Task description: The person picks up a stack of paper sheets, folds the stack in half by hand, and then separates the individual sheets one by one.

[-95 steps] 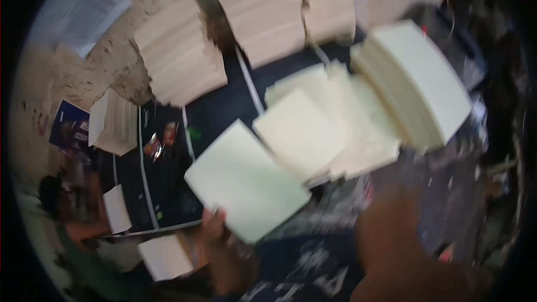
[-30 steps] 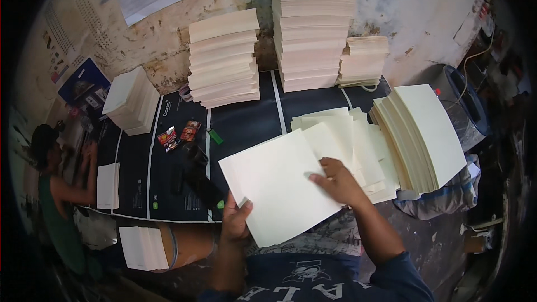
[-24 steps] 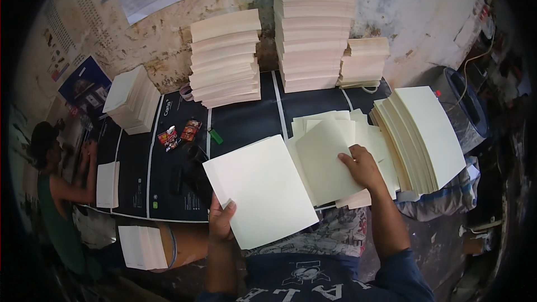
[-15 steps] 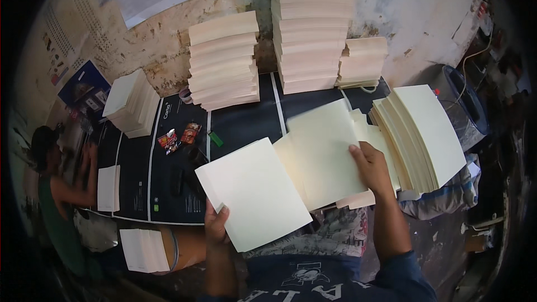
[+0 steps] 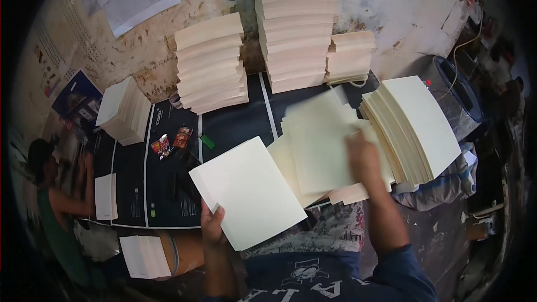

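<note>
White sheet [image 5: 249,193]: over the near edge of the worktop [image 5: 232,128] | left hand [image 5: 212,226]: fingers hold its lower left side, thumb on top | right hand [image 5: 364,161]: by a pale sheet [image 5: 321,145] over loose papers [image 5: 286,165], too blurry to tell if its fingers grip | big paper pile [image 5: 422,126]: just right of the papers

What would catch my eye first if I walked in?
Probably the tallest pale stack, rising out of view at the back of the black table. In front, the left hand holds pale paper and the blurred right hand is over loose sheets. Two shiny red packets stand out on the table, left of centre.
</note>
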`<control>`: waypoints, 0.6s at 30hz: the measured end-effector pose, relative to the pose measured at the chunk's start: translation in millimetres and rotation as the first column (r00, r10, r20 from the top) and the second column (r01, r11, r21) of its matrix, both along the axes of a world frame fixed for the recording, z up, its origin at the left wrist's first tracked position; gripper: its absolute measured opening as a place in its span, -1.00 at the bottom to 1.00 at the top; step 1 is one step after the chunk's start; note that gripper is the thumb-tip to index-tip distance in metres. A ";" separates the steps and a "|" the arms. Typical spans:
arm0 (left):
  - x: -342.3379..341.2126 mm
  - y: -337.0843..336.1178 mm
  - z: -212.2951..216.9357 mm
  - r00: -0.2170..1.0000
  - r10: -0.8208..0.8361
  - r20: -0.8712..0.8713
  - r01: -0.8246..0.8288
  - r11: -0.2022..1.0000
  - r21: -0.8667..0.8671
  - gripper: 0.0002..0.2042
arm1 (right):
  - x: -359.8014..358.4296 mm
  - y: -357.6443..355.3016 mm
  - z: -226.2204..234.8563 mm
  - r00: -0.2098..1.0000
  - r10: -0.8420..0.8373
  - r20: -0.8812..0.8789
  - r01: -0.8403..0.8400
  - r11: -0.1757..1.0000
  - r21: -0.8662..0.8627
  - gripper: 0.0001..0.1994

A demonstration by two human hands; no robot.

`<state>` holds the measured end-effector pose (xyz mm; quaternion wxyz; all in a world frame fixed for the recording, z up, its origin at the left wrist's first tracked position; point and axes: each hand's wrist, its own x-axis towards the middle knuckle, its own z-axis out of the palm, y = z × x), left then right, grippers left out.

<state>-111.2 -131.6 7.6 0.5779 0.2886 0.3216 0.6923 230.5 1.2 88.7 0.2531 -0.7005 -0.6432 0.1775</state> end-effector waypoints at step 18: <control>19.8 3.6 -0.8 0.998 -0.050 -0.037 0.049 0.998 -0.026 -0.41 | -51.1 -28.4 -27.0 0.895 0.402 -0.193 -0.404 0.914 0.033 -0.58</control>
